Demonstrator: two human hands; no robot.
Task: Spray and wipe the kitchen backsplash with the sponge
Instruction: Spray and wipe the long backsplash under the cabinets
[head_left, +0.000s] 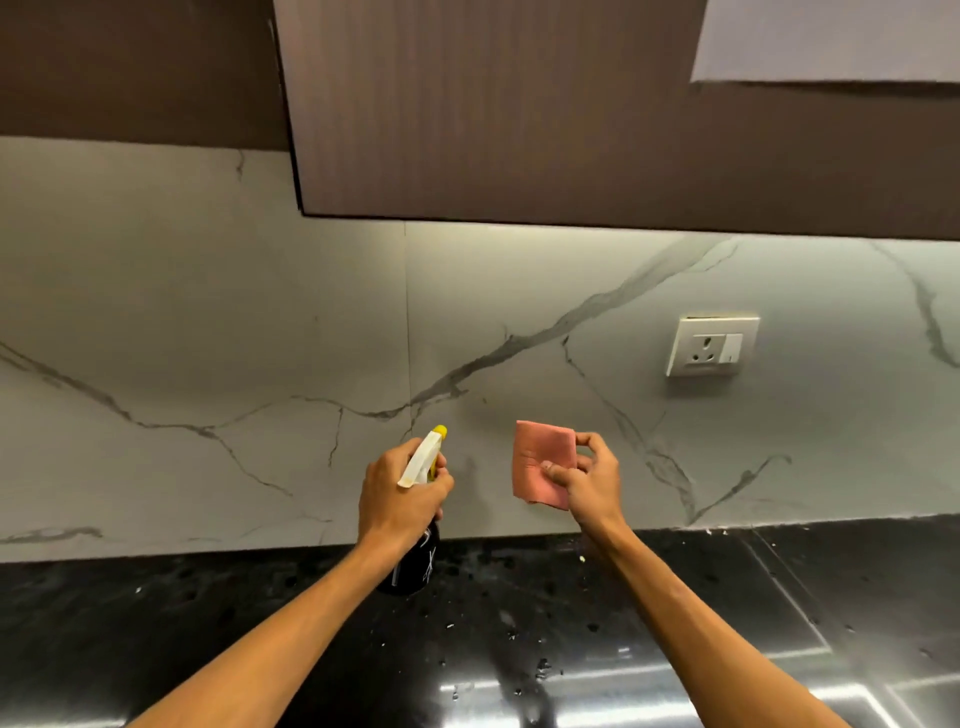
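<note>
Black spray bottle (410, 578), white lettering (429, 564) illegible

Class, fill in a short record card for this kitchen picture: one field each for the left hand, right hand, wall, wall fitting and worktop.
Left hand: grips a dark spray bottle with white trigger head and yellow nozzle, aimed at the wall
Right hand: pinches a flat pink sponge in front of the wall; contact unclear
Wall: grey marble-look backsplash with dark veins
Wall fitting: white socket with switch, right of and above the sponge
Worktop: glossy black counter, speckled with droplets
</note>
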